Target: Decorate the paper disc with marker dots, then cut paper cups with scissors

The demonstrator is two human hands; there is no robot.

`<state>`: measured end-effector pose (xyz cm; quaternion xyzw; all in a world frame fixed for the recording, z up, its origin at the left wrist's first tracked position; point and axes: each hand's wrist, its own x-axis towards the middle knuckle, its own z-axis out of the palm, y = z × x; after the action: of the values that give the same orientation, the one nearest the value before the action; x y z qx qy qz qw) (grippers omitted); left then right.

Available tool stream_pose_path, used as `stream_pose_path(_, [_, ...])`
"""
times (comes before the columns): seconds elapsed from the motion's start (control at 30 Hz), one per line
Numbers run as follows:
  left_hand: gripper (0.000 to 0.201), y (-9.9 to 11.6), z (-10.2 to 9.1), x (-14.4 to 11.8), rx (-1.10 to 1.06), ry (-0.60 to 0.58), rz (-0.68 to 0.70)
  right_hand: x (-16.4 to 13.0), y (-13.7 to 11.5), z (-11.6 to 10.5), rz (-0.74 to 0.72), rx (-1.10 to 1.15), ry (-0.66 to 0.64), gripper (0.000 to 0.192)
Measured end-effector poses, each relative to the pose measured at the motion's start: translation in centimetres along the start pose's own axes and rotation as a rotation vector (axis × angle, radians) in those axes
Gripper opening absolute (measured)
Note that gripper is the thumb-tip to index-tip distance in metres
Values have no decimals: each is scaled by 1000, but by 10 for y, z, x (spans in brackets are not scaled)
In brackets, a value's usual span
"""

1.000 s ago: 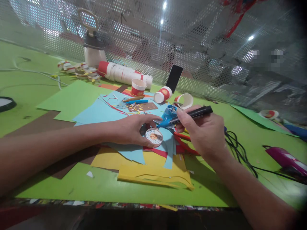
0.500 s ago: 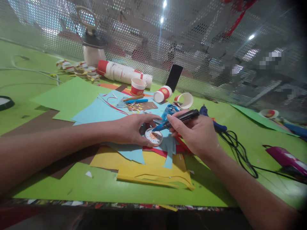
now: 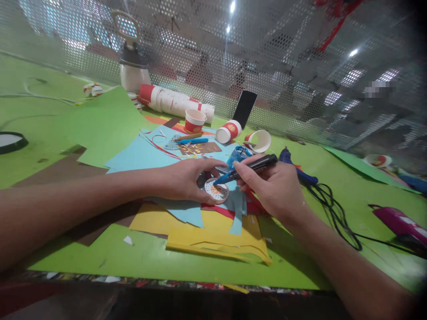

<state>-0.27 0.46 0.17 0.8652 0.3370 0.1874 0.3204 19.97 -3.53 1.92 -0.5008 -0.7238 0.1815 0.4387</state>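
**Marker [image 3: 263, 163] at the disc [image 3: 216, 192]**

Slanting in from the lower right, the right hand [image 3: 276, 186] is clamped on the marker, blue tip angled down at the disc's patterned face. From the left, the left hand [image 3: 185, 180] curves thumb and fingers round the disc's rim, over papers [image 3: 213, 242] on the desk [image 3: 293, 266]. Beyond, two cups [image 3: 228, 132] lie tipped; an upright cup [image 3: 194, 122] hides its bottom. Farther, a cup stack [image 3: 176, 103] lies sideways near an upright jug [image 3: 133, 78], contents unclear.
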Motion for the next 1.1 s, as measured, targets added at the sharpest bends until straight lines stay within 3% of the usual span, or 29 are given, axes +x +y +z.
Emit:
stream_pose_path(0.77, [79, -3, 1, 1, 10, 6, 5, 1, 2, 6, 46, 24, 32, 30])
stream_pose_path(1.1, [83, -1, 1, 1, 18, -6, -6, 2, 1, 6, 49, 65, -32, 25])
